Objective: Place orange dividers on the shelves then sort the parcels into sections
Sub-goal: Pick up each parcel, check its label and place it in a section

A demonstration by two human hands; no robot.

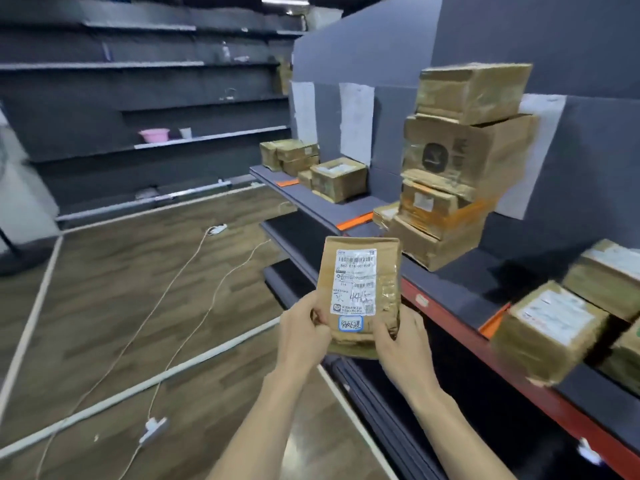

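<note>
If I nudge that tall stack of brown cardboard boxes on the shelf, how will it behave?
The tall stack of taped brown cardboard boxes looks apt to tip: the boxes sit skewed and uneven. Glossy tape suggests they may slide.

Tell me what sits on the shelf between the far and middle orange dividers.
In the head view, one taped box with a smaller one behind sits between far divider and middle divider.

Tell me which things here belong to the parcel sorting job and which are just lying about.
Part of the job: held parcel, gripped by the left hand and right hand; orange dividers; stacked parcels; shelf.

Lying about: pink basin; white cup; power strip; floor cables.
</note>
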